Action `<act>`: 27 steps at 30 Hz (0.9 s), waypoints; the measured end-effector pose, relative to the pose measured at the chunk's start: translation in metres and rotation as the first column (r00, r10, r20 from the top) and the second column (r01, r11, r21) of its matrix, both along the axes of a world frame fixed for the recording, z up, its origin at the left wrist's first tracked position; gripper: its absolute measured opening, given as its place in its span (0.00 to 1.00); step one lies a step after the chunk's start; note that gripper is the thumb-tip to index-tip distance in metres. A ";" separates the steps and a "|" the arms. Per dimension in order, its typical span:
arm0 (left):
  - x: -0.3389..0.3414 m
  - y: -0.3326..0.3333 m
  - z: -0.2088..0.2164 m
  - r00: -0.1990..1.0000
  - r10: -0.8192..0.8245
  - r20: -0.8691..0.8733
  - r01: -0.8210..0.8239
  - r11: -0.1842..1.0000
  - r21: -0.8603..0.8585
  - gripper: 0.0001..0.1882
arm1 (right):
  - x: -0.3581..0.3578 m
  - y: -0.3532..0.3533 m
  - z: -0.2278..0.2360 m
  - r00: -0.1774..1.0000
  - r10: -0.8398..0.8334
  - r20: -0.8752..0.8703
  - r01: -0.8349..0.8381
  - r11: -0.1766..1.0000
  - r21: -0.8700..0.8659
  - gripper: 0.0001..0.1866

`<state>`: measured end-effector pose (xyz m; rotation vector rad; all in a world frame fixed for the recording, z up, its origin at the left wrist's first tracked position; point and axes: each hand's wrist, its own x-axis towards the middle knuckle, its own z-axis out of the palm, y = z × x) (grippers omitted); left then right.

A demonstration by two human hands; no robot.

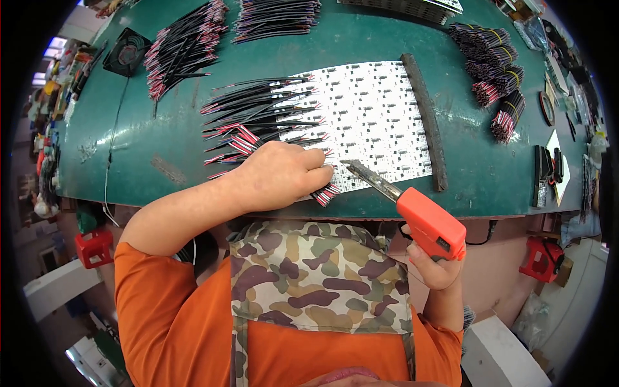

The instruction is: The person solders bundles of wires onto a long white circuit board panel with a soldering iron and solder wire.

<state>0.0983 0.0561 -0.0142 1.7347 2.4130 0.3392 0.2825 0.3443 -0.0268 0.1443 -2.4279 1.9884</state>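
Note:
My left hand [280, 173] is closed around a bundle of short black wires [244, 139] with red and white ends, over the lower left corner of a white circuit board panel [371, 109]. More black wires [240, 103] lie in rows along the panel's left edge, their tips on it. My right hand [437, 269] grips a red pistol-shaped soldering gun [431, 222] at the table's front edge. Its metal tip points up and left, just above the panel, a little right of my left fingers. The gun body hides part of my right fingers.
A dark bar [425, 126] lies along the panel's right edge. Wire piles [187, 45] and a black fan [126, 53] sit at the far left. Tied wire bundles [493, 64] and a tape roll [547, 108] lie right. A cable [115, 129] crosses the green table [155, 129].

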 end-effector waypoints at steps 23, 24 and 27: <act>-0.005 0.003 0.001 0.998 0.007 0.069 -0.006 1.000 -0.011 0.07 | -0.015 -0.001 0.011 0.993 0.088 -0.072 -0.076 0.984 0.163 0.28; -0.005 0.003 0.000 0.997 0.007 0.072 -0.006 1.000 -0.016 0.07 | -0.016 -0.001 0.010 0.991 0.091 -0.099 -0.075 0.985 0.158 0.28; -0.004 0.003 0.001 0.997 0.010 0.072 -0.009 1.000 -0.015 0.06 | -0.016 0.000 0.011 0.991 0.107 -0.082 -0.092 0.981 0.169 0.27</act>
